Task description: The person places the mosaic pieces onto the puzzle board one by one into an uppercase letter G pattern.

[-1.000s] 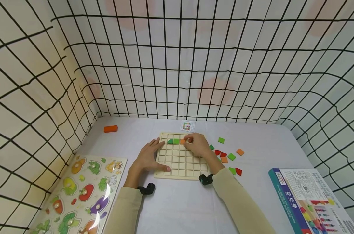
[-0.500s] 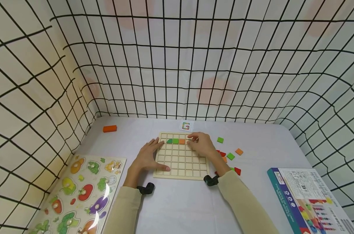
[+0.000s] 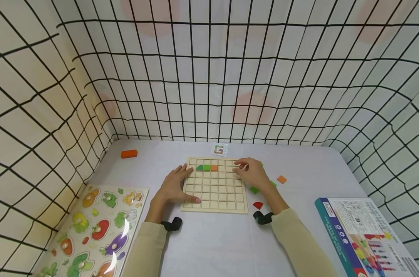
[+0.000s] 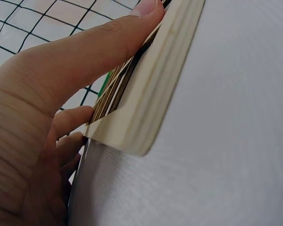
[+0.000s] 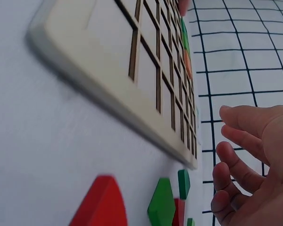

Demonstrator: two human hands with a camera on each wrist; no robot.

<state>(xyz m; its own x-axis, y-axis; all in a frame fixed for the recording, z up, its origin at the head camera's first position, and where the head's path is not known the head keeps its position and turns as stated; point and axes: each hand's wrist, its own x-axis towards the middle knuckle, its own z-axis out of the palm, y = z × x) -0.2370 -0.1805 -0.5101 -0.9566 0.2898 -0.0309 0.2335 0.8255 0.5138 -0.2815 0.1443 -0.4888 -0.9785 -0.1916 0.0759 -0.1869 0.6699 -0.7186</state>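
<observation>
A pale wooden grid board (image 3: 214,211) lies on the white table. In its second row sit a dark green quarter-round piece (image 3: 200,168), a green square (image 3: 207,168) and an orange square (image 3: 214,168), side by side. My left hand (image 3: 175,186) rests spread on the board's left side, its thumb on the lower left corner. My right hand (image 3: 253,174) hovers by the upper right edge, fingers loosely bent with nothing between them in the right wrist view. Loose pieces lie right of the board, among them a red one (image 3: 258,205) and an orange square (image 3: 282,179); my right arm hides others.
A small card (image 3: 220,149) with a coloured figure lies behind the board. An orange block (image 3: 129,154) is at the back left. A vegetable puzzle board (image 3: 102,215) lies front left, a printed box (image 3: 362,231) front right. Black netting (image 3: 209,83) surrounds the table.
My right hand has let go of the orange square, which stays in the board's second row, and has moved right toward the loose pieces. The left hand has kept its place.
</observation>
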